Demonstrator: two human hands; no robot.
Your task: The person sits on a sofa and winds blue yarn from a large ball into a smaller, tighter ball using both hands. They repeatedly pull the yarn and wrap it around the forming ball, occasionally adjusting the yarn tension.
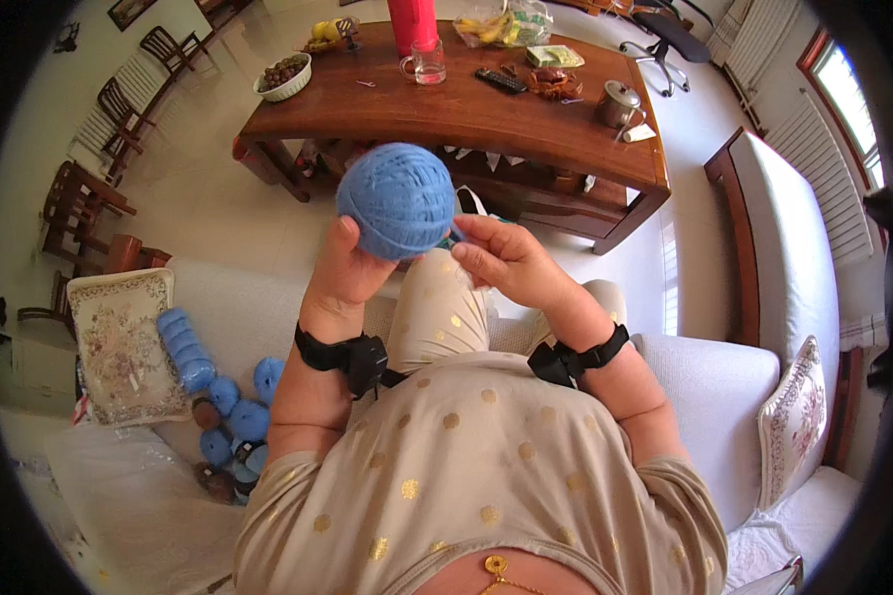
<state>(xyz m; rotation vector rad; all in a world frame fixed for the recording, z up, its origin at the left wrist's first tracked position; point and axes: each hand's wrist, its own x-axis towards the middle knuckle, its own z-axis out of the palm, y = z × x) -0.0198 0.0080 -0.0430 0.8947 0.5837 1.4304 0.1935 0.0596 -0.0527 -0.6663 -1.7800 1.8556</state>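
A large ball of blue yarn (pixel 397 201) rests in my left hand (pixel 350 264), held up above my knees. The thumb presses on its near left side, and the other fingers are hidden beneath it. At the ball's right edge, my right hand (pixel 517 256) pinches a strand of blue yarn (pixel 458 236) between thumb and forefinger. Something small and green shows between the hands, too little of it to name. Both wrists wear black straps with a small black device. More blue yarn balls (pixel 249 420) lie on the sofa to my left, with a few brown ones among them.
Ahead stands a wooden coffee table (pixel 327 111) bearing a fruit bowl (pixel 284 78), a glass mug (pixel 424 63), a red flask (pixel 412 26), a remote control (pixel 500 80) and a metal pot (pixel 621 104). Floral cushions (pixel 123 346) lie on the sofa (pixel 707 401) at both sides.
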